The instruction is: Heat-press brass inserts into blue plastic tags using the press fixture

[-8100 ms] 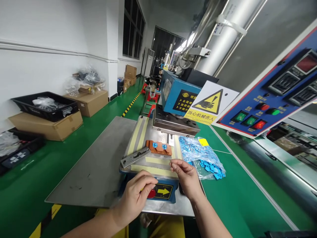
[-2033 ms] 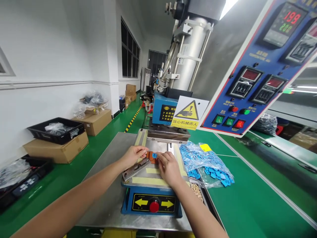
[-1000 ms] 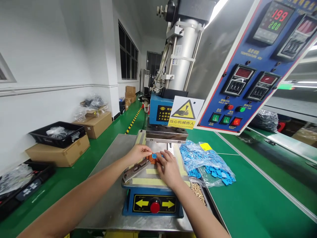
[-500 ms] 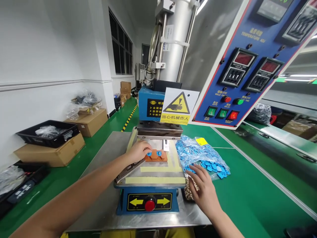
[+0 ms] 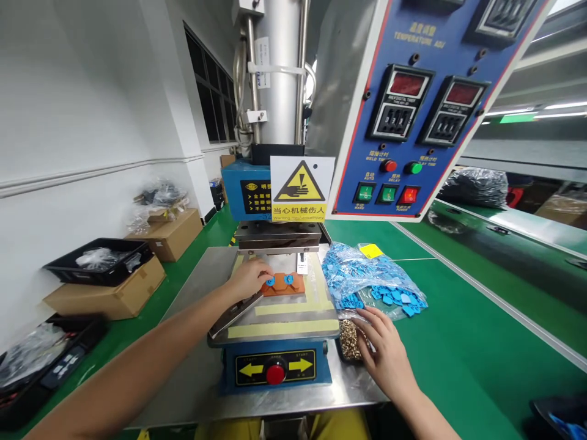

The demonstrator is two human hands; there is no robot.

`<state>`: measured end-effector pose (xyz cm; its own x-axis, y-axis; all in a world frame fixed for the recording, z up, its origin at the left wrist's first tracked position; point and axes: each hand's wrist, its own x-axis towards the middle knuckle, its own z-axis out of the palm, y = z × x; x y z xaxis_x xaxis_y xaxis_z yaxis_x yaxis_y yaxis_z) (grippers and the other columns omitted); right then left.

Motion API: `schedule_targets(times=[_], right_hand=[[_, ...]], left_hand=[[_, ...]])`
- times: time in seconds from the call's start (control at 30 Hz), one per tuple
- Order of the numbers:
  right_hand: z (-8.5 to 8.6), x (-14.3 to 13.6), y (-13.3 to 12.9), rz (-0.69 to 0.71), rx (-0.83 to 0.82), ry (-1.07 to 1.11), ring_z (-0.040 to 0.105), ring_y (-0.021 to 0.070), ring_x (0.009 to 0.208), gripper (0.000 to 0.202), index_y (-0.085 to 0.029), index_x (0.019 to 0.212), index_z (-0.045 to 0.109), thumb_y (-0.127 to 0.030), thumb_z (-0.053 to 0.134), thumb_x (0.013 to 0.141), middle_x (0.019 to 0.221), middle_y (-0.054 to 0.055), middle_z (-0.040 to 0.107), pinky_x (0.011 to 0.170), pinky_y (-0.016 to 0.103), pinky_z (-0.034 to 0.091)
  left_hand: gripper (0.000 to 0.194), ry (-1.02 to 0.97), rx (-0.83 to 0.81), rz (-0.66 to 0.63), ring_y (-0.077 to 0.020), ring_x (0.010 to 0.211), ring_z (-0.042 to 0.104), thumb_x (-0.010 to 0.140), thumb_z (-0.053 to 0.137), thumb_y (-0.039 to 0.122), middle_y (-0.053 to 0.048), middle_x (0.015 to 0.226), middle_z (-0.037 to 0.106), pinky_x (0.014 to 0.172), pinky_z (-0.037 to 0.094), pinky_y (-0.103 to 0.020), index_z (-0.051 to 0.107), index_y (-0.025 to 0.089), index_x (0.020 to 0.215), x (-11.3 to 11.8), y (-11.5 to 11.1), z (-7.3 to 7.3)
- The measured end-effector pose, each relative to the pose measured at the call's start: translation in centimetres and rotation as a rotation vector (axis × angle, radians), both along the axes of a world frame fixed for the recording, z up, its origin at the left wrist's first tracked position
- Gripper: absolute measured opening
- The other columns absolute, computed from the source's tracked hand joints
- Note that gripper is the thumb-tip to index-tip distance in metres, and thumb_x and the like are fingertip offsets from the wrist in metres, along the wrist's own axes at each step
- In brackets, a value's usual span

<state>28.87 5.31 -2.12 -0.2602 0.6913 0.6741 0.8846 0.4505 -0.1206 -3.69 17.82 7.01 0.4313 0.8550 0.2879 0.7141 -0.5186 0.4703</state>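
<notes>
L hand [image 5: 250, 278] at jig's [image 5: 296, 289] L end, by blue pc [image 5: 270, 282]; can't tell if pinching. R hand [image 5: 384, 349] fingers spread, at brass bits' [image 5: 348, 340] R edge.

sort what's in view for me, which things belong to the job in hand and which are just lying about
Apparently part of the job:
orange block, left hand at it
two blue pieces on it
gold pieces, right hand by them
bag of blue parts
press

Probably just lying about:
black crate
cardboard box under it
dark plastic bag
</notes>
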Motion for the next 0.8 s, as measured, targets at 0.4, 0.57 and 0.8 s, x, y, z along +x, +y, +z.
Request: schedule_targets(times=[0.4, 0.57, 0.8], right_hand=[[-0.3, 0.7, 0.1, -0.012, -0.011, 0.009, 0.05, 0.0287, 0.116, 0.022, -0.022, 0.103, 0.062, -0.02, 0.049, 0.086, 0.115, 0.01, 0.061, 0.089, 0.048, 0.048], [-0.3, 0.7, 0.0, -0.003, -0.012, 0.004, 0.048, 0.0286, 0.116, 0.021, -0.019, 0.103, 0.062, -0.019, 0.049, 0.086, 0.115, 0.012, 0.061, 0.09, 0.048, 0.048], [-0.3, 0.7, -0.1, -0.003, -0.022, 0.008, 0.049, 0.0281, 0.116, 0.022, -0.02, 0.101, 0.063, -0.018, 0.049, 0.085, 0.116, 0.011, 0.061, 0.09, 0.047, 0.048]], left_hand=[[0.029, -0.029, 0.053, -0.032, -0.0231, 0.086, 0.057, 0.079, 0.05, 0.012, -0.007, 0.088, 0.069, 0.081, 0.045, -0.035, 0.076, 0.023, 0.087, -0.8, -0.1, -1.5], [0.037, 0.018, 0.096, -0.064, -0.0231, 0.089, 0.058, 0.081, 0.043, 0.011, -0.008, 0.093, 0.067, 0.081, 0.045, -0.034, 0.074, 0.024, 0.097, -1.1, -0.5, -2.1], [0.037, 0.042, 0.067, -0.046, -0.0222, 0.089, 0.059, 0.083, 0.043, 0.011, -0.008, 0.096, 0.065, 0.08, 0.047, -0.034, 0.073, 0.023, 0.101, -0.9, -1.1, -2.0]])
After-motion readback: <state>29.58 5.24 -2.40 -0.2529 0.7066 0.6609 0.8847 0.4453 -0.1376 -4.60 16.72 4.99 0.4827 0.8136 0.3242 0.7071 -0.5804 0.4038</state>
